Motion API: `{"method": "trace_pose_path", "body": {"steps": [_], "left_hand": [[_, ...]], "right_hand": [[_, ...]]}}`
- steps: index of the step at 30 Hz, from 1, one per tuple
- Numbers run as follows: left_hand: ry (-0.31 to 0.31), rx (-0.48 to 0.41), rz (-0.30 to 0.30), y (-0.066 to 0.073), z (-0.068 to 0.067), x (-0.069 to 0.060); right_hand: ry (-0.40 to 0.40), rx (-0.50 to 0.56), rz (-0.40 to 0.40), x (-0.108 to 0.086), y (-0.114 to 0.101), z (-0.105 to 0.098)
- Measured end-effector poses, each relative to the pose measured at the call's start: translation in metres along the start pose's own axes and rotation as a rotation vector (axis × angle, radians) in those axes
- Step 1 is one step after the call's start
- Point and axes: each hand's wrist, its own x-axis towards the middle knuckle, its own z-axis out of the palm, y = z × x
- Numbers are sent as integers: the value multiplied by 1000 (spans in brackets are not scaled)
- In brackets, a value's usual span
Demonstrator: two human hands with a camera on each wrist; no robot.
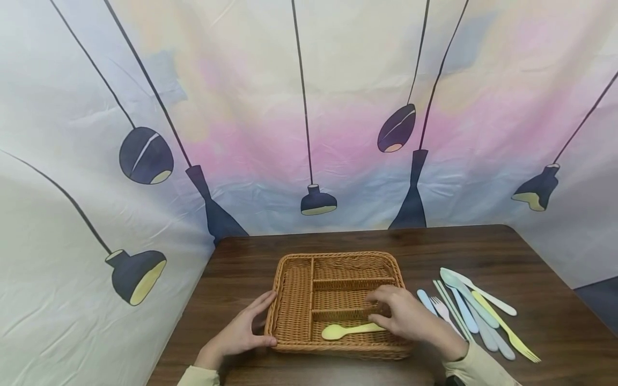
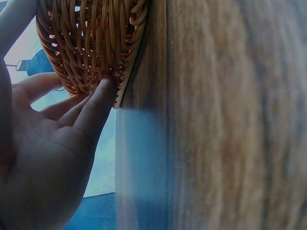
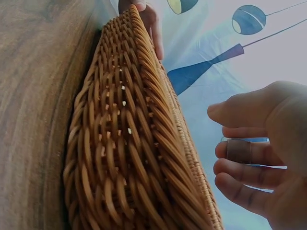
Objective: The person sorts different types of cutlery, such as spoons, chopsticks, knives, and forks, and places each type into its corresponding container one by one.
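A wicker basket [image 1: 294,300] divided into compartments lies on the table. My left hand [image 1: 243,327] rests against its left side, fingers fairly straight and thumb near the front corner; the left wrist view shows fingertips touching the woven wall [image 2: 91,43]. A yellow spoon [image 1: 334,332] lies in the front right compartment, its bowl to the left. Above that compartment hovers my right hand [image 1: 407,316], which hides the spoon's handle end. The right wrist view shows this hand [image 3: 259,158] with loosely bent, spread fingers and nothing between them.
Right of the basket, loose cutlery is spread on the dark wooden table [image 1: 241,257]: a yellow fork [image 1: 514,338], a white fork [image 1: 441,310], a green spoon [image 1: 454,280], chopsticks [image 1: 454,308] and several pale pieces. A curtain printed with lamps [image 1: 270,134] hangs behind.
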Motion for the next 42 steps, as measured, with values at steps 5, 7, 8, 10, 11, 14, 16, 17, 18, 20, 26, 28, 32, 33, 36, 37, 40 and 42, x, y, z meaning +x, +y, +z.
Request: {"method": "trace_pose_path", "body": {"steps": [5,7,8,10,11,14,16,17,18,20,26,28,32,33,36,37,40,42], "left_hand": [[15,53,-24,1,0,-1],[19,63,-25,1,0,-1],[21,68,-22,1,0,-1],[23,64,-25,1,0,-1],[23,64,-25,1,0,-1],[22,66,-24,1,0,-2],[21,60,-22,1,0,-2],[19,52,-19,0,0,-2],[18,43,-15,0,0,-2],[14,21,-7,-1,0,-1],[6,-28,8,-2,0,0],[6,-23,6,-2,0,0],[15,24,-9,-1,0,-1],[18,35,-15,-1,0,-2],[25,67,-27,0,0,-2],[23,58,-27,0,0,-2],[14,26,-18,0,0,-1],[12,30,-15,-1,0,-1]], "right_hand": [[68,8,10,2,2,-5],[103,9,4,3,5,-7],[120,2,7,4,6,-9],[158,-7,15,5,9,-12],[174,-5,22,5,10,-13],[205,0,55,5,14,-18],[219,-3,79,5,16,-22],[226,-12,92,5,17,-24],[234,-24,108,4,18,-26],[252,-45,141,4,20,-30],[302,-102,207,2,30,-38],[310,-104,228,1,33,-40],[320,-105,281,0,42,-43],[323,-110,295,-1,45,-43],[324,-132,334,-2,53,-43],[323,-134,346,-2,56,-44],[311,-139,389,-5,65,-44],[305,-138,417,-6,71,-43]]}}
